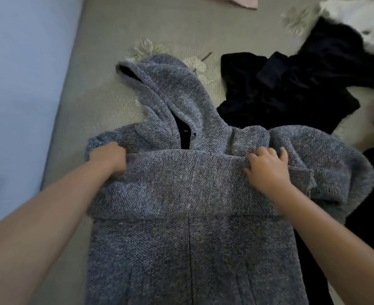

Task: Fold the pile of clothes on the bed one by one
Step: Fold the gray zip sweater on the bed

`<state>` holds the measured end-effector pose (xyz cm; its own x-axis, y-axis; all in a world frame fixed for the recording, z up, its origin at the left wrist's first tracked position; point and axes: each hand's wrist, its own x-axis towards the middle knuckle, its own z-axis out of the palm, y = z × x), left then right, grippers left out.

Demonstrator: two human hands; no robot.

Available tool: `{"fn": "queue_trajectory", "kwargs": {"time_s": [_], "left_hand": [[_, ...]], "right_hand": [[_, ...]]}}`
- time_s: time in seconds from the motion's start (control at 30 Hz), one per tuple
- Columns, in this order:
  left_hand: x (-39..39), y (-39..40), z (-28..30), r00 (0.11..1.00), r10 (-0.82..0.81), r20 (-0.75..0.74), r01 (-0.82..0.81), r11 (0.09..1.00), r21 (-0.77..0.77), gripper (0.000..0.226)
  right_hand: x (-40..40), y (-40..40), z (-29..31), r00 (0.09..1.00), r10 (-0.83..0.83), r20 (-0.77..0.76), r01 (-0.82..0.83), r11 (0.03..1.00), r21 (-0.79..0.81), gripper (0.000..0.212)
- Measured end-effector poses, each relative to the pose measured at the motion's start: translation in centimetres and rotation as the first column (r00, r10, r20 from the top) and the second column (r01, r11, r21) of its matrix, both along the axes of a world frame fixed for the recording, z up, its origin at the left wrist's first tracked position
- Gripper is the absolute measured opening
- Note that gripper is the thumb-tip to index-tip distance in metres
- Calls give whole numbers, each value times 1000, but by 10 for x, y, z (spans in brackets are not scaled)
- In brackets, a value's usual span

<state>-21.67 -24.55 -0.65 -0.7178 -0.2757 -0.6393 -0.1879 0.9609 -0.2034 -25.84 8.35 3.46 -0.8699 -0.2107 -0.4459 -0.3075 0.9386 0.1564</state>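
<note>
Hoodie: my gray knit hoodie (188,186) lies flat on the bed (107,29).
L hand (108,158): grips the fold's left end.
R hand (266,170): fingers pinch its right end.
Tip: pull both ends even & smooth.

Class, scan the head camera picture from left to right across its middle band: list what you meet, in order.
Blue wall → left hand gripping the grey hooded coat → right hand on the coat → black garment.

coarse grey knit hoodie (188,183), matt bedsheet (107,25)
</note>
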Motion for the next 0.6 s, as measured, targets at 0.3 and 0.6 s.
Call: {"fn": "queue_trajectory", "kwargs": {"time_s": [0.3,0.6], "left_hand": [[22,-80,15,947,106,-304,-70,989,128,27],[15,-77,-10,789,381,-482,-269,920,287,43]], "right_hand": [[-28,-46,-1,999,36,14,-35,997,-66,10],[-38,-73,-26,995,30,-93,-17,991,134,30]]}}
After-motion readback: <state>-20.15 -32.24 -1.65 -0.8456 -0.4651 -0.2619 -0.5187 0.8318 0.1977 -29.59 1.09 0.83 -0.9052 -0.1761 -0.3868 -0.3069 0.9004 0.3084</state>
